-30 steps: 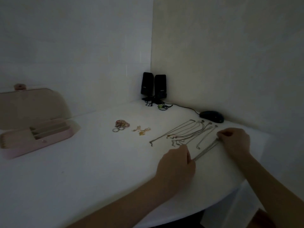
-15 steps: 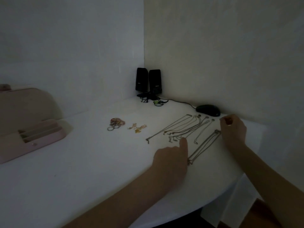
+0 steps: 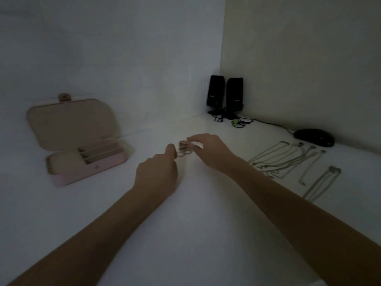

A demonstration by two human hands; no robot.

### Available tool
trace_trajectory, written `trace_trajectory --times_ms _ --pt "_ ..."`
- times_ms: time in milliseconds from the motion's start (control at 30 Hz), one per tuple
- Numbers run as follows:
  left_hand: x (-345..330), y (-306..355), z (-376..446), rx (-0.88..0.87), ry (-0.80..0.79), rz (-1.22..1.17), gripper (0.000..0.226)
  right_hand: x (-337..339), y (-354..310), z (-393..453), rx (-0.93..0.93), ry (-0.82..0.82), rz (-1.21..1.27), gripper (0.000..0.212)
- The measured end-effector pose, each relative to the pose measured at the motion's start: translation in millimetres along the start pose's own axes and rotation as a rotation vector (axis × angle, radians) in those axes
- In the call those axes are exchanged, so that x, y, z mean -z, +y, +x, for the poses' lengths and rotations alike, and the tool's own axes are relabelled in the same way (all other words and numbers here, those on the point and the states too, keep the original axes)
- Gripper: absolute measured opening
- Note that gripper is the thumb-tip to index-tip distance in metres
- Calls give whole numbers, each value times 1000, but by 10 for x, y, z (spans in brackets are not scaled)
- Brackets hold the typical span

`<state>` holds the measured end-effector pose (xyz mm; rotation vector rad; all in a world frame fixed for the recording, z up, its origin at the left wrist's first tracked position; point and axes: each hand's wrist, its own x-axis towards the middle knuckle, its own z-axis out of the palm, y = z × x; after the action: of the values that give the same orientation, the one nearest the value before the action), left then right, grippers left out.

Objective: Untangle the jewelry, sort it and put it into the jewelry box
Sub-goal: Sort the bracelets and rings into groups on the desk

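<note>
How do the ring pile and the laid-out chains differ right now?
The ring pile is one small bunched cluster; the chains are stretched out in separate lines. Both hands are at the pile, left hand and right hand; nothing touches the chains. The pile sits mid-table, nearer the open jewelry box; the chains lie far right. Both remain outside the box.

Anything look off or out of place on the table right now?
Nothing stands out. The jewelry box sits open, chains lie in rows, and both hands, left and right, are at the ring pile.
</note>
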<state>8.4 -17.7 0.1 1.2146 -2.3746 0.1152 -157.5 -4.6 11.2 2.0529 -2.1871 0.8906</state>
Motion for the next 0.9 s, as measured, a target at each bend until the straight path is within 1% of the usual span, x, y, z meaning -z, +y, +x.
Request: trace_trajectory --times_ms 67,133,167,200,233,300,333,367,433,467,533,600,667,700,733,800,900 --pt "-54 -178 58 10 30 -32 22 -162 23 116 -7 -120 -86 38" --pt "-136 -237 149 -103 89 -160 29 -255 53 149 1 -159 -95 39" --pt "-187 -219 204 -190 83 -231 33 -269 65 139 1 -151 -72 38" --pt "-236 -174 256 -261 26 -296 38 -264 76 125 5 -135 -57 37" --pt "-282 -124 303 -300 -62 -337 43 -247 93 112 12 -118 -48 35" --pt "-363 -73 389 -293 -255 -349 52 -200 148 86 21 -81 -24 36" --pt "-401 -81 416 -290 -284 -319 53 -185 185 78 11 -61 -5 38" --pt "-428 -101 426 -296 -278 -255 53 -174 219 80 -7 -37 22 41" --pt "-420 -161 402 -293 -212 -126 58 -160 290 100 -40 16 77 43" --pt "-399 -179 387 -275 -175 -103 60 -145 309 107 -53 42 91 41" --pt "-380 -198 361 -241 -131 -112 56 -104 338 113 -62 71 88 36" --pt "-363 -184 348 -227 -132 -114 47 -86 338 98 -54 57 57 33" --pt "-342 -162 340 -219 -134 -109 49 -107 324 101 -59 44 28 29" --pt "-335 -155 333 -207 -138 -116 50 -132 317 125 -60 36 1 28" --pt "-333 -151 323 -192 -139 -133 46 -163 307 155 -61 13 -55 28" --pt "-341 -151 318 -160 -134 -162 33 -223 282 213 -77 -29 -186 30" --pt "-342 -142 311 -150 -106 -170 28 -296 275 230 -107 17 -224 28"
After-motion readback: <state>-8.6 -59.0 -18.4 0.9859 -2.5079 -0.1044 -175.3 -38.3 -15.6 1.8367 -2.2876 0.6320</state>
